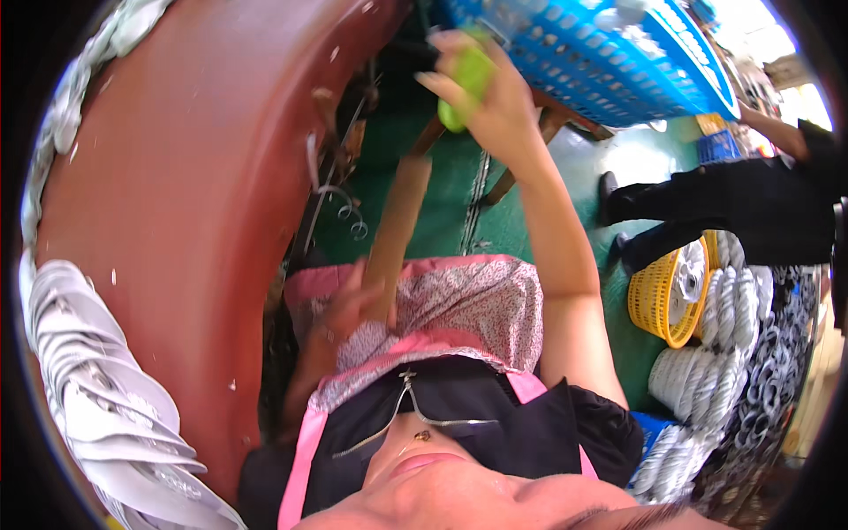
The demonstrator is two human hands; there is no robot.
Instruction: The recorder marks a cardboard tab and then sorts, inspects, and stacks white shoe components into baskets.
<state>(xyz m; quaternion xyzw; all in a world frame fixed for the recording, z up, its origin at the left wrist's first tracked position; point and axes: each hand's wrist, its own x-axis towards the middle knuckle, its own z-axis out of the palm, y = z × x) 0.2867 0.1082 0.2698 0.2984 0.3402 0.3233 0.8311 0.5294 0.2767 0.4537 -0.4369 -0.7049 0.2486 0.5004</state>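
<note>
Against the blue basket (609, 62), right hand (495, 97) fingers gripping half-hidden green object (470, 79), left hand (349, 309) blurred, grip unclear.

The right hand (495, 97) grips a green object (468, 75) with the blue basket (618, 62) close against its far side, blocking that way. On its near side green floor (459, 190) lies open. Left of the grip, the red table (194, 177) walls off passage.

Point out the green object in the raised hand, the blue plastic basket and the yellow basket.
green object (471, 78), head view, on its upper side by the fingers
blue plastic basket (609, 62), head view, on its lattice wall
yellow basket (652, 300), head view, on its outer wall
</note>
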